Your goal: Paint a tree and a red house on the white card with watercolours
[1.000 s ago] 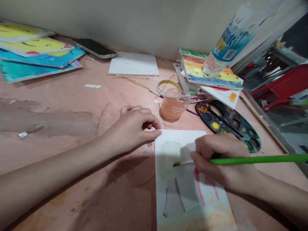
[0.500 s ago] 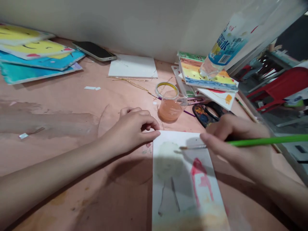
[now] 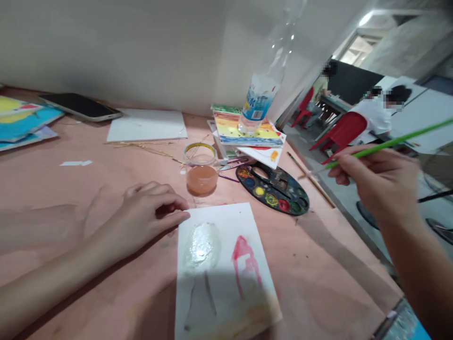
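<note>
My right hand (image 3: 384,182) is closed around a paintbrush (image 3: 406,138) with a green handle, raised past the table's right edge, its blurred bristle end pointing left. On the table lies a white painting board (image 3: 226,264) with a wet, shiny pale patch, two dark lines below it, a red outlined shape and a yellowish lower end. My left hand (image 3: 152,208) rests at its upper left corner, fingers curled and thumb tip on the corner. Beyond the board stands a clear cup (image 3: 201,182) of orange-brown water. A black paint palette (image 3: 272,189) with several colours lies to its right.
A plastic bottle (image 3: 258,104) stands on stacked paintings (image 3: 226,130) at the back. A tape roll (image 3: 200,147), a blank white board (image 3: 148,125), a phone (image 3: 81,106) and blue-yellow paintings (image 3: 28,118) lie leftward. Another brush (image 3: 311,179) lies along the right edge. People sit beyond.
My right hand has lifted the paintbrush off to the right, away from the board, uncovering the palette. The view has swung right. My left hand stays at the board's corner.
</note>
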`<state>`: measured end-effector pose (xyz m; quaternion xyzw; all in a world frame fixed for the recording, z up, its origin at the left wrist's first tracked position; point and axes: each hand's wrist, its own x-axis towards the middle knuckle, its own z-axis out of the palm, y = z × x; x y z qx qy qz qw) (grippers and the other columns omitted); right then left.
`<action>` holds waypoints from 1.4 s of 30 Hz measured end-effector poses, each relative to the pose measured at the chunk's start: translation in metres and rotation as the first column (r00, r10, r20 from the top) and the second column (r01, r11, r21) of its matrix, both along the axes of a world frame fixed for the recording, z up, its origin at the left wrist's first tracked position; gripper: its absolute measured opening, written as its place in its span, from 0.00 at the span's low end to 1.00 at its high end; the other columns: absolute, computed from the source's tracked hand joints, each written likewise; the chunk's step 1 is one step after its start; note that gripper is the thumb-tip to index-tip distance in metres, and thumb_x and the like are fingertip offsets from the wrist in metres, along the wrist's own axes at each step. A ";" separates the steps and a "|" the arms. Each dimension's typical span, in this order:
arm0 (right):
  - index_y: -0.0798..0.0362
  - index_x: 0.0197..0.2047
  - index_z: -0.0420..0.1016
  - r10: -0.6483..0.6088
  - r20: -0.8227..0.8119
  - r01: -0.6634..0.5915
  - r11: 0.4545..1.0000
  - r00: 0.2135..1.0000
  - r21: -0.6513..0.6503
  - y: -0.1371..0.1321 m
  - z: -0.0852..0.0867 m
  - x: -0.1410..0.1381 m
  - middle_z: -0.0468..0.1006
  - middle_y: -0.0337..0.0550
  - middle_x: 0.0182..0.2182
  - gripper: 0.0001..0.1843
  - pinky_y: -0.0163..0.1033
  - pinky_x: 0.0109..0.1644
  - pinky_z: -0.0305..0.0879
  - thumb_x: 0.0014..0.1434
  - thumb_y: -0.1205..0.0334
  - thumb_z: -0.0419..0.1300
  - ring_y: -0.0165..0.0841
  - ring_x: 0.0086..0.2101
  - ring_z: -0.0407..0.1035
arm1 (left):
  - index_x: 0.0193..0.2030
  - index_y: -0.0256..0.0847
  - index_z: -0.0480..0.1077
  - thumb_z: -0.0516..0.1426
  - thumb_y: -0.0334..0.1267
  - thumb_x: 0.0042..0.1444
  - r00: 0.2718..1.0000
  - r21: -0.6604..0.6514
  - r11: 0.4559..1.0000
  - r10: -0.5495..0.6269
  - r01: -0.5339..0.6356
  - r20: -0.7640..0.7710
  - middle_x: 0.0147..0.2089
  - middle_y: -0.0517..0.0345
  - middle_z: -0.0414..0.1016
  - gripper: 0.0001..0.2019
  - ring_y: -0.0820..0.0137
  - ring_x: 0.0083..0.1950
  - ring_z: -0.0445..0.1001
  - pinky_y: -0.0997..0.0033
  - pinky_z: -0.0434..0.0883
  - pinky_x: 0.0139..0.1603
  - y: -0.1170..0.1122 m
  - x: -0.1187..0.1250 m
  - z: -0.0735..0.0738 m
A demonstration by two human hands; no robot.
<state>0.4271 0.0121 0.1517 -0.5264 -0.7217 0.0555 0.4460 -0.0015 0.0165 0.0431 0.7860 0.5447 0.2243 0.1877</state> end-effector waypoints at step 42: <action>0.55 0.49 0.79 -0.196 0.274 0.264 0.934 0.942 -0.239 0.026 -0.070 0.052 0.82 0.41 0.41 0.14 0.41 0.42 0.80 0.75 0.52 0.64 0.32 0.36 0.78 | 0.33 0.50 0.82 0.60 0.63 0.58 0.997 -0.072 0.997 0.034 -0.039 -0.065 0.39 0.58 0.85 0.20 0.57 0.45 0.76 0.60 0.67 0.52 -0.004 0.006 0.028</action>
